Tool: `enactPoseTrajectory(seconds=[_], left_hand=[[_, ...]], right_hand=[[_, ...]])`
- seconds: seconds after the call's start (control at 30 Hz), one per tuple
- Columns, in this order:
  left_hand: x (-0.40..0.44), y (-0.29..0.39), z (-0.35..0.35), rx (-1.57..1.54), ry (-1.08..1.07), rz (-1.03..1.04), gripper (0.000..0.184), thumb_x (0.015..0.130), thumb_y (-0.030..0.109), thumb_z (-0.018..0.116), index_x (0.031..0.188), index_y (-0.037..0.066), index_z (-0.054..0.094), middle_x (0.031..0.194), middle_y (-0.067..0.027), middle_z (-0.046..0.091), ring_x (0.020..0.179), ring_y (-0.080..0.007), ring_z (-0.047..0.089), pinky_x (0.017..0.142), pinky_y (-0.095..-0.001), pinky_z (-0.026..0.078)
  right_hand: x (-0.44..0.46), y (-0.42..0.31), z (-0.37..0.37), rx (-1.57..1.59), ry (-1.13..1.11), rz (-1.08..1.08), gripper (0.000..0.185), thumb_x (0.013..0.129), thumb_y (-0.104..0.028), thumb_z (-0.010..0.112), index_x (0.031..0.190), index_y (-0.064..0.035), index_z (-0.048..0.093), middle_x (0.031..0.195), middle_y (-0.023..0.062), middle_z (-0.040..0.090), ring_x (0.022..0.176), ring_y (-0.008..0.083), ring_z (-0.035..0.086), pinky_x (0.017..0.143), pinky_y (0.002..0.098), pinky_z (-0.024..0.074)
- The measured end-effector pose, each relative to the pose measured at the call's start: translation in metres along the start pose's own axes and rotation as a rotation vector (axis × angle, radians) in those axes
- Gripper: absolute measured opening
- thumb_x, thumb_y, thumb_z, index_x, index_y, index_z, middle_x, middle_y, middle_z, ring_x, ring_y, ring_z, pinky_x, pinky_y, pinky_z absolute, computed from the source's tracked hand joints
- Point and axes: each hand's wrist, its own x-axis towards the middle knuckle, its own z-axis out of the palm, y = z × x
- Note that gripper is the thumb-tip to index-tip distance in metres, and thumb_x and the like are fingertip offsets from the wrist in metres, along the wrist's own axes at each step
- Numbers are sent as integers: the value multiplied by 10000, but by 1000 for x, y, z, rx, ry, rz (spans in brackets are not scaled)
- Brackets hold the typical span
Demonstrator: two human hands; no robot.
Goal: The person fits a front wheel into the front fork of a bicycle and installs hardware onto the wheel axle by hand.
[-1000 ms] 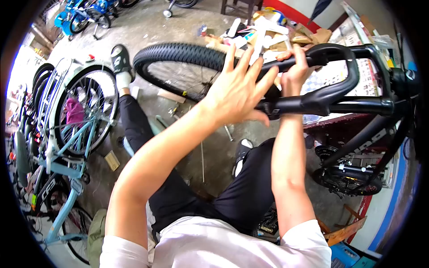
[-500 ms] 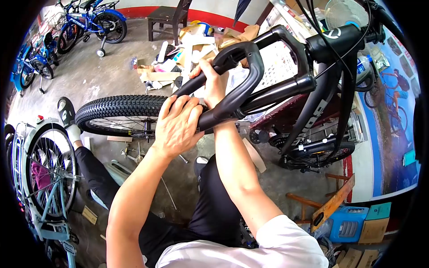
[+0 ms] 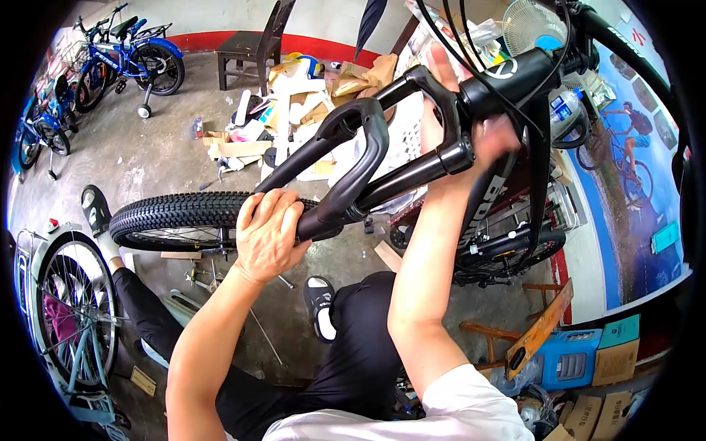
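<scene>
A black suspension fork [image 3: 375, 151] slants across the view, its lower ends to the left and its crown at the black frame's head tube [image 3: 507, 82]. My left hand [image 3: 271, 234] is wrapped round the fork's lower end, beside the black knobbly wheel [image 3: 184, 220] lying on the left. My right hand [image 3: 471, 136] is by the fork crown, below the head tube; it is blurred by motion, and part of it is behind the fork. One finger points up, but what the others touch cannot be made out. Black cables curve over the crown.
Cardboard and packaging [image 3: 301, 110] lie on the floor ahead, near a dark wooden chair [image 3: 250, 51]. Small blue bicycles [image 3: 132, 59] stand at the upper left, a light-blue bicycle [image 3: 77, 331] at the left. A blue plastic stool [image 3: 570, 356] and cartons are at the lower right.
My left hand has gone from spread in the air to gripping the fork's lower end. My right hand has left the lower fork and moved right, up to the crown. The view has shifted.
</scene>
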Motion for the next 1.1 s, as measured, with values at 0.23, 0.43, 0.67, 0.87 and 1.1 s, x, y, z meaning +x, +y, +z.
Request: enactPoseTrajectory(seconds=[0.23,0.43,0.67,0.87,1.1], left_hand=[[-1,1,-4,5,-31,4,567,542,270,809,1050,116,612,1157,-25,638,1162,-212,565,1039,-410,322],[9,1,-28,-32,-273,35,775,588,405,840,1220,68,542,1308,-99,562,1273,-277,490,1085,-454,320],[-27,-125,-129,310,-9,-142,1094,514,492,888,1410,73,422,1413,-119,491,1319,-314,441,1106,-498,292],[-24,-148,-120,200,-259,-388,654,628,614,824,911,73,589,835,-114,668,834,-335,678,735,-448,532],[12,-126,-89,212,-315,-362,643,621,635,803,892,82,621,808,-93,678,792,-324,687,702,-450,537]], right_hand=[[16,8,-4,60,89,-67,243,772,-196,617,867,23,572,859,117,553,1010,251,491,1083,427,274],[19,4,-10,484,332,28,440,685,14,580,1115,90,524,1109,168,525,1113,288,469,1100,435,331],[28,18,-55,646,143,153,414,723,13,611,1119,74,509,1054,173,525,1086,307,455,1086,476,312],[20,26,-30,423,122,64,369,692,-24,640,1031,62,521,841,160,499,929,263,484,1044,458,308],[18,38,-31,514,174,54,400,661,42,634,1040,80,514,860,167,512,915,254,485,1041,435,307]])
